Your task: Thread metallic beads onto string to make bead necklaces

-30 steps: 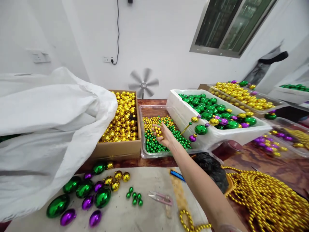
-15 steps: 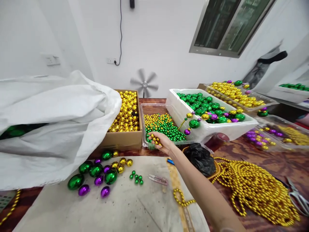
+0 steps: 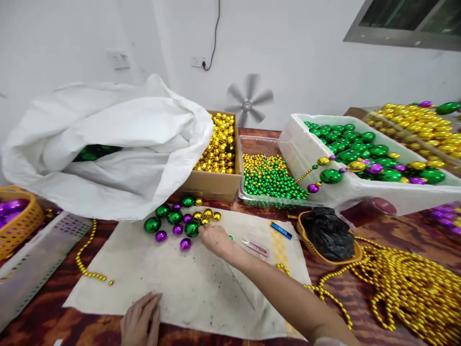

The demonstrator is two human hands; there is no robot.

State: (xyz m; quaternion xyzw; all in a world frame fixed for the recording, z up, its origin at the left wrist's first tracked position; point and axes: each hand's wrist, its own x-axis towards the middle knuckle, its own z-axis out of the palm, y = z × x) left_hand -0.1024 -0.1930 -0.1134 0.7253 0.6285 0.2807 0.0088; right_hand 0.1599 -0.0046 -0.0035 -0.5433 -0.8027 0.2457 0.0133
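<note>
My right hand point(image 3: 218, 242) is over the pale cloth point(image 3: 187, 288), its fingers curled beside a large shiny green bead point(image 3: 192, 228). What is in those fingers is hidden. Around it lie several green, purple and gold beads, including a purple bead point(image 3: 185, 244) and a gold bead point(image 3: 216, 216). A small green bead point(image 3: 231, 237) shows just past my wrist, with pink thread snips point(image 3: 255, 247) to its right. At the cloth's front edge my left hand point(image 3: 141, 319) rests with its fingers stretched out, holding nothing visible.
Behind the cloth stand a white sack point(image 3: 126, 115), a cardboard box point(image 3: 216, 182) of gold beads, a clear tray point(image 3: 248, 196) of small beads and a white foam box point(image 3: 363, 188). A black bag point(image 3: 326, 235) in a basket and gold bead strings point(image 3: 406, 283) lie right.
My right hand, which held small gold beads over the clear tray, has moved back to the bead group on the cloth. My left hand has come into view. The camera has turned left.
</note>
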